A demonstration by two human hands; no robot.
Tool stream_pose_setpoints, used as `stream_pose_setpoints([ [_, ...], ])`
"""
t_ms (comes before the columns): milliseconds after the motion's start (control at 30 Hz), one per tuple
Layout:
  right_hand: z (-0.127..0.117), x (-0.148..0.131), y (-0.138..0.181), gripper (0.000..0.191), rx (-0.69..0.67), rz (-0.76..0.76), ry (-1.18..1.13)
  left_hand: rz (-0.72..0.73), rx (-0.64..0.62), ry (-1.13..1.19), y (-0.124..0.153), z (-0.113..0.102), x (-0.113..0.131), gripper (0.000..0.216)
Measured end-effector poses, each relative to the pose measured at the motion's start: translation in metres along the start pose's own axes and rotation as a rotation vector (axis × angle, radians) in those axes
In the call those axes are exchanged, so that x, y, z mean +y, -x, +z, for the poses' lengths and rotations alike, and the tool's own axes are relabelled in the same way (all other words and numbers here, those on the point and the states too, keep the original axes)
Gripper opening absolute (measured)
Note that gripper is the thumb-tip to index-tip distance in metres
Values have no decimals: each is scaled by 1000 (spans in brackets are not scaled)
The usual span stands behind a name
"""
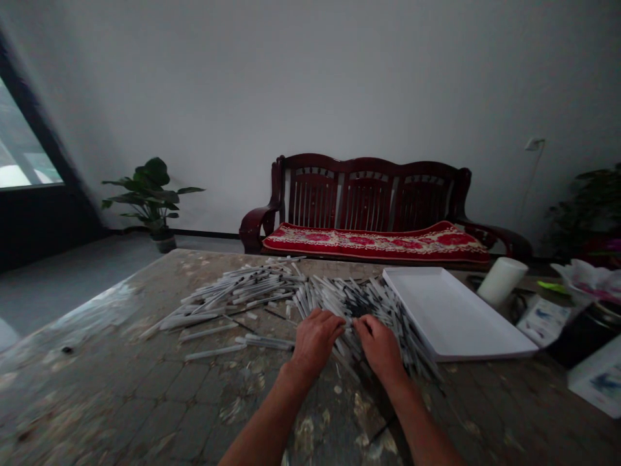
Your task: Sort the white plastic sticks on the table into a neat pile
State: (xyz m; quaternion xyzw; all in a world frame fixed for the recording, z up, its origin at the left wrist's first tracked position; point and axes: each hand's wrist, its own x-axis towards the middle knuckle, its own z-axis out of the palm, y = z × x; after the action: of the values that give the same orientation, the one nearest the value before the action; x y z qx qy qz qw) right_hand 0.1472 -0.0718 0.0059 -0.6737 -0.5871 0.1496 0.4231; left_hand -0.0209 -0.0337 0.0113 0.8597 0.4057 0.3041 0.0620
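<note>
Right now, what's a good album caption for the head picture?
Left hand and right hand close together over scattered pale tubes, a white tray alongside.

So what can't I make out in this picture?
All in the head view:
Whatever the left hand and right hand may pinch: too small, the hands partly cover it.
Bottom of the tube heap: hidden by its upper layers.
White box at lower right: cut off by the right edge, its print blurred.
Window: cut off by the left edge.

- Pens (242, 286) strewn on the tabletop (160, 382)
- Tray (446, 304) on their right
- Roll (502, 282) just right of the tray
- Sofa (366, 197) over there behind the tabletop, mat (378, 241) along its seat
- Plant (154, 188) on the floor (53, 285), off to the sofa's left
</note>
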Motion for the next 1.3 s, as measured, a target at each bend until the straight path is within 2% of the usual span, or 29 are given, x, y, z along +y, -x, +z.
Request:
stream_pose_setpoints([
  [200, -1, -2, 0, 21, 2, -82, -95, -7, 18, -14, 0, 1, 0, 14],
  [400, 0, -1, -1, 28, 3, -43, 33, 8, 14, -32, 0, 3, -1, 13],
  [533, 0, -1, -2, 20, -9, -93, -65, -8, 26, -37, -1, 4, -1, 13],
  [733, -1, -2, 0, 34, -7, -26, 60, -6, 33, -48, -1, 4, 0, 12],
  [867, 0, 0, -1, 23, -6, -63, -58, -15, 46, -47, -1, 3, 0, 13],
  [967, 0, 0, -1, 26, 25, -33, -73, -20, 35, -51, -1, 4, 1, 14],
  [1133, 2, 1, -3, 34, -9, 13, 9, -24, 3, -53, -1, 5, 0, 15],
  [1300, 2, 3, -5, 29, 49, 14, -54, -55, 41, -58, -1, 4, -2, 14],
])
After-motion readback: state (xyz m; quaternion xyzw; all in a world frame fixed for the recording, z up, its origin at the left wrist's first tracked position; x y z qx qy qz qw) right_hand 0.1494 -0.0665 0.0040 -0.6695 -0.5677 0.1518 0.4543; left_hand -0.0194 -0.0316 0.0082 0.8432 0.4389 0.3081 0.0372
